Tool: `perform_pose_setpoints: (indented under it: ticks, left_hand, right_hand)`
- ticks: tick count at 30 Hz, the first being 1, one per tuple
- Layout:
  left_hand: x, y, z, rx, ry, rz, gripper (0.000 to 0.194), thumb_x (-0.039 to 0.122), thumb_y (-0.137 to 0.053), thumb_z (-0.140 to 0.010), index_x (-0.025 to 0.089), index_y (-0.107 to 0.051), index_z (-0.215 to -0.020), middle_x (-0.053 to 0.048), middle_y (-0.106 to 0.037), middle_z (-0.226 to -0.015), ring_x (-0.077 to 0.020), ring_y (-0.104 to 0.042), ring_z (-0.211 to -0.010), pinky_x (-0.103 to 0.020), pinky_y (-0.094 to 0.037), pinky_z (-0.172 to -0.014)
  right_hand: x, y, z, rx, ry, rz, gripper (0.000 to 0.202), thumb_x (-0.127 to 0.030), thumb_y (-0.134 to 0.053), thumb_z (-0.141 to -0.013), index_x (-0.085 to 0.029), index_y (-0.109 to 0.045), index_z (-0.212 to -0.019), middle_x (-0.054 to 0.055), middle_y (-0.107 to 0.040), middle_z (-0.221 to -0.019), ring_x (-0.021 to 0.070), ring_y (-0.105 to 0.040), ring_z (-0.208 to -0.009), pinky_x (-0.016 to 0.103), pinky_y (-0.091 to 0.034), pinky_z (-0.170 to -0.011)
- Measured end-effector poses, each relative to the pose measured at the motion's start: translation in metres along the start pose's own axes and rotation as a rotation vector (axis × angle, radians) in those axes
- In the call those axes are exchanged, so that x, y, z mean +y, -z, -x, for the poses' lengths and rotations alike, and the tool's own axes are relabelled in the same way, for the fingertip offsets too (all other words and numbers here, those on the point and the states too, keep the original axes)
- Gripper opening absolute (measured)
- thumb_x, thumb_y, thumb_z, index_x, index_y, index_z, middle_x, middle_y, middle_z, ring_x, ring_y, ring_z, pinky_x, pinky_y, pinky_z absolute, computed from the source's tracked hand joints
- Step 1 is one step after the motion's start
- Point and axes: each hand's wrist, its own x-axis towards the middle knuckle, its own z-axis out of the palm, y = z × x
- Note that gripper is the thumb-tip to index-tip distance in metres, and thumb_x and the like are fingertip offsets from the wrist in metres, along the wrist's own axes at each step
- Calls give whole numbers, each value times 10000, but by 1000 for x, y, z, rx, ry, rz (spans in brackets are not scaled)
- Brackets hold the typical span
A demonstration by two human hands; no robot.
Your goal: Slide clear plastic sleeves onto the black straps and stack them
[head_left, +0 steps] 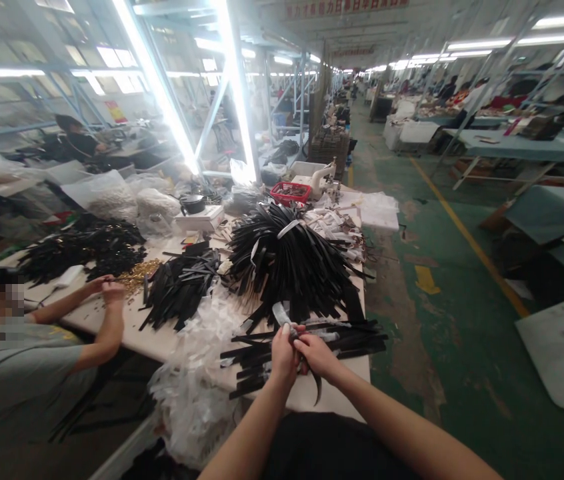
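Note:
Near the table's front edge, my left hand [286, 350] and my right hand [315, 353] meet with fingers closed on a dark strap. One end of the strap [317, 389] curves down below my right hand, and a clear plastic piece [281, 313] sticks up above my left hand. Loose black straps [362, 337] lie in a flat row beneath and beside both hands. Just behind them rises a large bundle of black straps [287, 260] with a white band [289, 229] around it. A smaller pile of black straps [182, 283] is to its left.
White plastic scraps [202, 373] hang over the table edge at left. A person [22, 373] works at the left by gold fittings [139, 275]. Farther back are a red basket [291, 193] and a sewing machine [322, 177]. The green floor [452, 320] lies right.

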Motion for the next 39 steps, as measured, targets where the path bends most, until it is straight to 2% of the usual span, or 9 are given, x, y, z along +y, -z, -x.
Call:
perform_pose_setpoints:
  ticks: [3,7,11,15,20,26,32,36,39]
  left_hand:
    - [13,2,-2,40,-87,25,172,336,-610,-907,167,-631,-926,-72,-733,-845,-175,-714,-719,-265,-547,-648]
    - [2,2,15,7,-107,-21,200,343,-670,-871,165,-661,-962,-72,-733,-852,-179,-710,-732,-236,-528,-621]
    - [4,4,13,-100,79,34,290,428,-605,-912,164,-651,-1023,-84,-723,-843,-182,-696,-664,-241,-516,-549]
    - [16,2,-2,-23,145,118,248,388,-508,-971,169,-615,-1011,-115,-732,-889,-206,-722,-746,-301,-567,-652]
    - [-10,2,14,35,99,76,172,327,-577,-934,164,-626,-908,-48,-702,-776,-135,-653,-578,-218,-508,-559]
    - [-2,7,-8,32,211,64,238,361,-500,-947,157,-619,-922,-101,-718,-796,-177,-663,-559,-273,-513,-526]
    - [-26,14,5,95,228,33,122,274,-581,-877,161,-613,-846,-11,-619,-591,-139,-545,-398,-234,-430,-435]
    - [-5,24,-15,80,293,67,244,365,-483,-935,151,-597,-904,-117,-707,-768,-204,-657,-526,-298,-508,-495]
    - [0,24,-24,123,285,75,192,300,-428,-959,172,-564,-913,-105,-716,-809,-199,-698,-598,-276,-519,-526]
  right_hand:
    - [-3,-1,8,-54,6,-6,313,-319,-424,-972,-165,-607,-770,-15,-590,-501,128,-484,-375,222,-371,-422]
    - [-13,3,6,11,58,-3,323,-325,-463,-978,-170,-579,-720,-3,-600,-561,123,-535,-494,210,-407,-511]
    - [-12,5,6,-43,24,-18,294,-303,-478,-957,-171,-579,-716,-4,-603,-554,115,-506,-441,210,-390,-467]
    - [0,0,8,-104,-57,-25,253,-248,-439,-927,-177,-583,-731,-15,-590,-488,125,-471,-356,213,-366,-399]
    - [5,-1,2,-45,-70,-8,326,-262,-453,-929,-185,-543,-625,-16,-549,-457,119,-480,-384,204,-379,-419]
    - [14,-4,0,-95,-126,-1,296,-301,-477,-927,-171,-600,-690,-26,-553,-428,107,-425,-312,193,-344,-364]
    - [22,-9,-3,-43,-150,35,370,-282,-488,-916,-183,-532,-563,3,-515,-398,133,-469,-331,217,-353,-361]
    - [26,-10,1,-109,-204,29,339,-302,-470,-924,-170,-589,-635,-14,-517,-376,119,-409,-283,208,-337,-339]
    - [26,-13,0,-136,-225,31,354,-327,-468,-929,-168,-589,-638,-24,-506,-363,110,-392,-274,198,-336,-339]
